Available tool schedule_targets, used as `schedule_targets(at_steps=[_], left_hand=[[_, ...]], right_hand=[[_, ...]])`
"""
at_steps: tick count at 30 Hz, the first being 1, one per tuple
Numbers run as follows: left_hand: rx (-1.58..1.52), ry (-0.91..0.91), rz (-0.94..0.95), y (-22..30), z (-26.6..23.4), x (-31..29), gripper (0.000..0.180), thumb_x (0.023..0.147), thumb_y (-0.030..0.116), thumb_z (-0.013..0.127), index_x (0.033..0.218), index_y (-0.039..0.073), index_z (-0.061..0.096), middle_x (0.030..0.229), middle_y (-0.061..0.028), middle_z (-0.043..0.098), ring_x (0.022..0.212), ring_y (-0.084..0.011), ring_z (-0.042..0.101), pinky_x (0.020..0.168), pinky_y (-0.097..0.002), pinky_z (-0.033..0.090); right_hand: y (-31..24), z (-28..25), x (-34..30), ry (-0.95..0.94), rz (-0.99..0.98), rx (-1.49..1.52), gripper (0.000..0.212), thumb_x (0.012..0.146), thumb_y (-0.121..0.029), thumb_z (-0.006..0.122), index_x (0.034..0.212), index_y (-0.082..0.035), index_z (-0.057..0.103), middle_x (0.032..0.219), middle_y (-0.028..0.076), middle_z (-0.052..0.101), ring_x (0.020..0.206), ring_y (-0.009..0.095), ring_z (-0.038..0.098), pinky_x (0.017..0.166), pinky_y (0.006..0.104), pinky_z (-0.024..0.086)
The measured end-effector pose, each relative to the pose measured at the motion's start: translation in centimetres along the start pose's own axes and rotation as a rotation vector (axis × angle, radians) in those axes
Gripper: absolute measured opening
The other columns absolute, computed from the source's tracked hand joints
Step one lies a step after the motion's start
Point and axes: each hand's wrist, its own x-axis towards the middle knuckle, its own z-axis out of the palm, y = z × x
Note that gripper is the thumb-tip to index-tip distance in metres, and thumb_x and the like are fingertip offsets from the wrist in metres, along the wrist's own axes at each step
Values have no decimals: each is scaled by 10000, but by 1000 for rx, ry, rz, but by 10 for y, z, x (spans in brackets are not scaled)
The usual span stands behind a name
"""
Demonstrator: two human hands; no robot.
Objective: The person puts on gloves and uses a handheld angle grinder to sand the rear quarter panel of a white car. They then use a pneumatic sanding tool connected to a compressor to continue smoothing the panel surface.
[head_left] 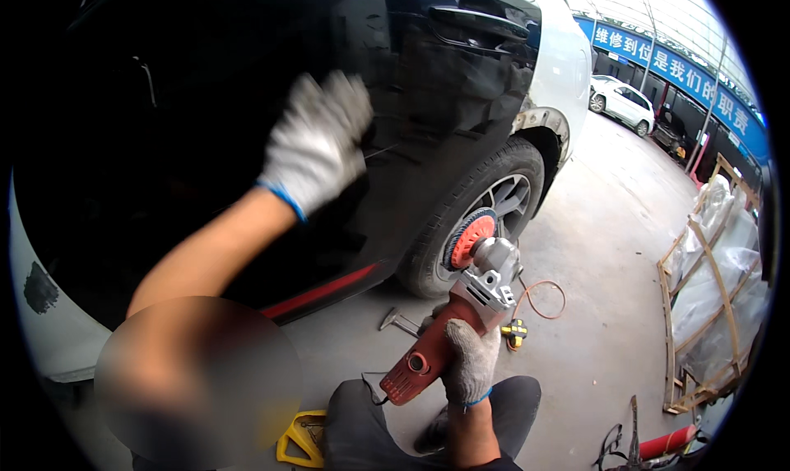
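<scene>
My left hand (317, 146), in a whitish knitted glove with a blue cuff, is raised at the dark, glossy car door (428, 117). Its fingers look stretched out, though slightly blurred, and nothing shows in them. Whether the palm touches the panel I cannot tell. My gloved right hand (476, 360) is wrapped round the body of a red angle grinder (428, 352) with a metal gear head. An orange-backed disc (471, 239) with a dark rim is fitted on the tool, which points up and away in front of the rear wheel (514, 195), apart from the door.
On the grey floor lie a hammer (399, 320) and a yellow-black connector (514, 333) with an orange cord (553, 283). A yellow plastic frame (301, 440) sits by my leg. At right stands a wooden crate (668, 339) with plastic-wrapped contents; a white car (623, 102) is farther off.
</scene>
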Motion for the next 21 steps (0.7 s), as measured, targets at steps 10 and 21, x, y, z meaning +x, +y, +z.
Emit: schedule_targets(at_steps=[10,21], left_hand=[[-190,-252,9,15,-27,-90,655,736,163,603,1326,-97,486,1386,-297,464,1276,-460,460,1118,-592,301],[-1567,-966,-370,146,-87,-239,473,815,264,574,1259,101,569,1036,-253,667,987,-435,630,856,-481,513]], right_hand=[[9,14,0,-8,56,83,400,812,-15,664,1187,24,530,959,119,645,809,226,661,715,355,569],[16,33,10,-224,19,-82,402,823,-51,686,1194,1,541,971,91,632,801,193,641,725,336,555]])
